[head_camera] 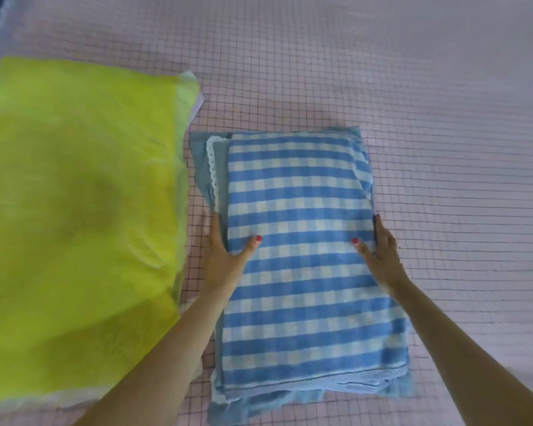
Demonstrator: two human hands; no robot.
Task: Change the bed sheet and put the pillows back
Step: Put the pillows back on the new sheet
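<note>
Folded checked sheet (pixel 302 247) gripped at both sides, left hand (pixel 225 256) and right hand (pixel 382 256), thumbs on top.

Illumination is bright, soft and even; no direct light source is in view. Shadows are faint, limited to thin dark edges under the folded checked cloth (pixel 299 256). The yellow pillow (pixel 74 210) is smeared by blur. Grid lines bow near the frame edges, indicating wide-angle distortion.

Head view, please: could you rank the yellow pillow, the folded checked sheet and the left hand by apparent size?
1. Yellow pillow, cut off by the frame.
2. Folded checked sheet.
3. Left hand, smallest.
</note>
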